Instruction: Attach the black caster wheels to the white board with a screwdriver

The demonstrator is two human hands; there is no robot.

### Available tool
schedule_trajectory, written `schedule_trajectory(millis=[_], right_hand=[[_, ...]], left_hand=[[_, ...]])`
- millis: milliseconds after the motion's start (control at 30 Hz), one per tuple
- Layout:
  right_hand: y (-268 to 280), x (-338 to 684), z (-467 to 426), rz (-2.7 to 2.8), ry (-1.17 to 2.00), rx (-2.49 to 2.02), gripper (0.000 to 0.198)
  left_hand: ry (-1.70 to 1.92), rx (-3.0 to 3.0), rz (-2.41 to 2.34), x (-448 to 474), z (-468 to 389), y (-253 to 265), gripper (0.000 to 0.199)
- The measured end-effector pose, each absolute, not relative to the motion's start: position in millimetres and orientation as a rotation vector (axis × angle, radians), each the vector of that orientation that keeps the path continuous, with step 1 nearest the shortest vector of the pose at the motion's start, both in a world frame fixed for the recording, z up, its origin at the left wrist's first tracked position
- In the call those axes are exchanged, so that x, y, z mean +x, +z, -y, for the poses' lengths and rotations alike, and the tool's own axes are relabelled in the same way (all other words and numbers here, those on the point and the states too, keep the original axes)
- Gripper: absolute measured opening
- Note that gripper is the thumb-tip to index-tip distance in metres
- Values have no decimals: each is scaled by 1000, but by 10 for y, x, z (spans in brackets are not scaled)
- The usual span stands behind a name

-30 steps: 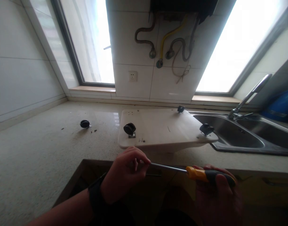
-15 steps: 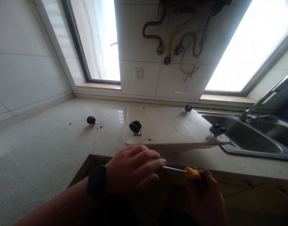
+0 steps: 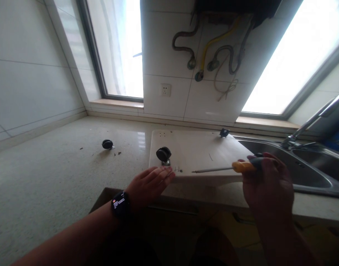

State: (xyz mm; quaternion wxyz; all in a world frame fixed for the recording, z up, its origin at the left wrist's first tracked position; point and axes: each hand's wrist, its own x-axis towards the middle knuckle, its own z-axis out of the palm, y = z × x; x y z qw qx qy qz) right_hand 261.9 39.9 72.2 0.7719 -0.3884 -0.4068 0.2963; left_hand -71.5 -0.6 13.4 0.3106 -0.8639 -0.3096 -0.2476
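My right hand [image 3: 269, 184] is closed around the orange and black handle of a screwdriver [image 3: 243, 167]. Its metal shaft points left, over the near edge of a white board [image 3: 194, 147]. My left hand [image 3: 151, 186], wearing a smartwatch, lies with straight fingers on the board's near left corner. Just beyond those fingertips stands a black caster wheel [image 3: 163, 153] on a metal plate. Another caster [image 3: 224, 133] is at the far right corner; the near right one is mostly hidden by my right hand. A separate caster [image 3: 107, 144] lies on the counter, left of the board.
Small screws [image 3: 117, 153] lie on the speckled counter [image 3: 61, 166] near the separate caster. A steel double sink [image 3: 310, 173] with a faucet [image 3: 310, 118] is at the right. Hoses [image 3: 183, 48] and a wall socket [image 3: 165, 90] are on the tiled wall between two windows.
My left hand has moved off the screwdriver's shaft onto the board's near left corner. My right hand has raised the screwdriver up and to the right, above the board's near edge.
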Motion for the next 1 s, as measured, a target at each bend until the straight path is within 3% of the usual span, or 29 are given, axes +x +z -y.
schedule_trajectory(millis=[267, 667, 867, 1000], right_hand=[[1399, 2033, -872, 1088, 609, -506, 32], [1620, 1619, -1551, 1280, 495, -414, 28], [1719, 1413, -1814, 1336, 506, -398, 30], [1788, 1251, -1836, 1388, 555, -377, 32]], left_hand=[[-715, -2251, 814, -728, -67, 99, 41], [-848, -2245, 874, -750, -121, 58, 27], [-913, -2219, 886, -784, -190, -24, 29], [-863, -2171, 936, -785, -213, -55, 44]])
